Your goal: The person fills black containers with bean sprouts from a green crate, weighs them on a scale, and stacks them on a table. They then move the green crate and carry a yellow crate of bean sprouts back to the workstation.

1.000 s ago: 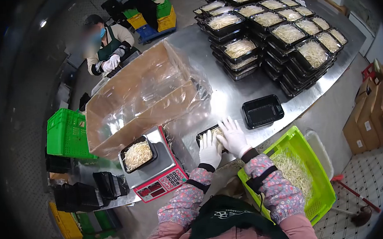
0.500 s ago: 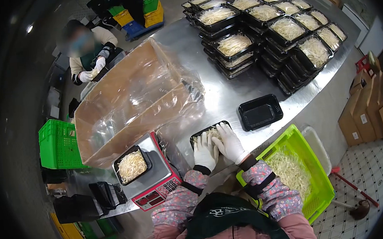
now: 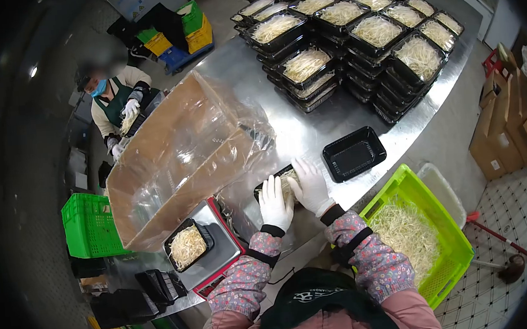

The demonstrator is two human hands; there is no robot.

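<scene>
Both gloved hands rest on a black tray of bean sprouts [image 3: 287,187] at the table's near edge. My left hand [image 3: 276,204] lies over its left part, fingers stretched out. My right hand [image 3: 310,187] lies over the right side with its fingers extended, and the two hands cover much of the tray. An empty black tray [image 3: 354,154] sits to the right. On the red-edged scale [image 3: 219,240] at the left stands another tray of sprouts [image 3: 187,247]. Loose sprouts [image 3: 406,237] fill a lime-green crate [image 3: 458,255] at the right.
A cardboard box lined with clear plastic [image 3: 172,171] stands left on the metal table [image 3: 226,63]. Stacked sprout trays [image 3: 376,31] occupy the back right. Across the table, a co-worker [image 3: 115,98] handles sprouts. Empty black trays [image 3: 156,286] lie beside the scale.
The view has shifted slightly. My hands have moved a little apart over the tray, uncovering more sprouts between them. The co-worker's hands and head have changed position.
</scene>
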